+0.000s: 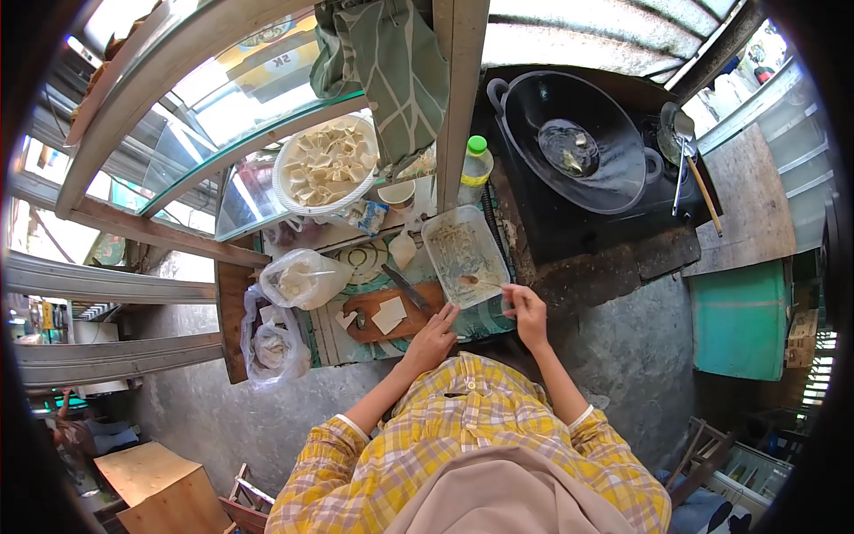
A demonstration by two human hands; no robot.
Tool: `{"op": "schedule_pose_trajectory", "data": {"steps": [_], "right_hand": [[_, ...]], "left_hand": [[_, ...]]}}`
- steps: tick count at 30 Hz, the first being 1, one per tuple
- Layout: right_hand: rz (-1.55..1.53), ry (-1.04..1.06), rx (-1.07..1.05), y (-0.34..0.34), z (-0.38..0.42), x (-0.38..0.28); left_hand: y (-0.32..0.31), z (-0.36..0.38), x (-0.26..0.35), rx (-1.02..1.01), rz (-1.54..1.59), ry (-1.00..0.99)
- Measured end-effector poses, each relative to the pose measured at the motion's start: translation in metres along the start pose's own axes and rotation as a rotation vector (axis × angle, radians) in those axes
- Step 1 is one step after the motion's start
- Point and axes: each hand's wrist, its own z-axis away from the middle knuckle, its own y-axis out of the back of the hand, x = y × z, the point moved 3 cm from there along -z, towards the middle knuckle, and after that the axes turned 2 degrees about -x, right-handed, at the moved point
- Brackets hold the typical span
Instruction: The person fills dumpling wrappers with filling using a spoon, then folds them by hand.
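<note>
My right hand (526, 313) pinches the thin handle of a spoon (471, 279), whose bowl end lies inside a clear rectangular plastic container (500, 258). Pale, wet residue coats the container's bottom. At its near left corner, my left hand (433, 338) has its fingers stretched out, with the fingertips at the rim. Beside that hand is a wooden cutting board (363, 331) bearing a knife (406, 287) and a few white square pieces (389, 315). Left of the board sit a plastic bag (304, 278) with whitish contents and a second bag (274, 351).
A black wok (578, 142) with a little liquid sits on the stove at right, near a wooden-handled utensil (703, 191). A green-capped bottle (476, 166) stands behind the container. A white basket (283, 178) of pale folded pieces is inside the glass case. Cloth (405, 80) hangs above.
</note>
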Motion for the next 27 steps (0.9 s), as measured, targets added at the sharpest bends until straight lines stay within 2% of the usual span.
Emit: {"op": "schedule_pose_trajectory", "data": {"steps": [4, 7, 10, 11, 14, 18, 21, 24, 27], "right_hand": [[0.456, 0.228, -0.302, -0.015, -0.006, -0.026], [0.640, 0.407, -0.408, -0.038, -0.003, -0.044], [0.520, 0.455, -0.362, -0.047, -0.010, -0.019], [0.418, 0.308, -0.308, -0.044, -0.014, -0.011], [0.251, 0.050, -0.207, -0.036, -0.021, 0.000], [0.162, -0.017, -0.091, -0.023, -0.021, -0.001], [0.441, 0.171, -0.156, -0.019, -0.016, -0.001], [0.363, 0.148, -0.200, -0.015, -0.013, 0.000], [0.417, 0.127, -0.084, -0.007, -0.013, -0.003]], "left_hand": [[-0.002, 0.001, -0.002, -0.003, 0.008, 0.009], [-0.002, 0.000, -0.001, -0.016, 0.002, 0.015], [-0.004, 0.002, -0.003, -0.030, -0.020, 0.029], [-0.003, 0.002, -0.003, -0.042, -0.025, 0.036], [-0.002, 0.001, -0.002, -0.037, -0.008, 0.045], [-0.003, 0.001, -0.003, -0.018, 0.019, 0.043], [0.001, 0.000, -0.001, -0.020, 0.025, 0.048], [-0.002, 0.001, -0.005, -0.025, 0.039, 0.047], [-0.001, 0.001, -0.004, -0.006, 0.015, 0.035]]}}
